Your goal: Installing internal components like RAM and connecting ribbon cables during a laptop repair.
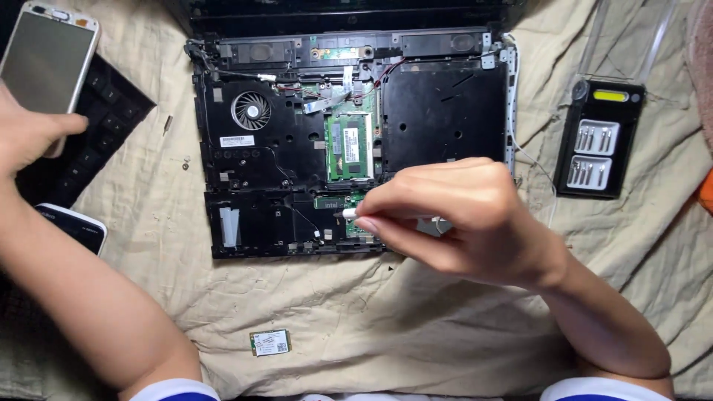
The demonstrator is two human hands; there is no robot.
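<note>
Nearest to the person, close to the front edge of the bench, a small green circuit card lies flat on the wrinkled beige cloth that covers the bench. It is alone there, well apart from both hands.

A little farther, the right hand is over the front right part of the opened laptop base. Its fingers are closed in a pinch on a small white tool; only the tip shows past the fingertips. The tip is over the green board area near the front edge of the laptop base. I cannot tell if it touches the board.

At the left edge of the bench, a dark smartphone lies partly under the left forearm. Farther along the same edge, the left hand is closed around the lower end of a white smartphone, with the thumb across it. This phone rests above a black keyboard that lies near the back left corner.

In the middle of the laptop base there is a green memory module, and to the left of it a round fan. Two small screws lie on the cloth just beside the left side of the laptop base.

Near the right edge of the bench, a black case of screwdriver bits lies open, well apart from the right hand.
</note>
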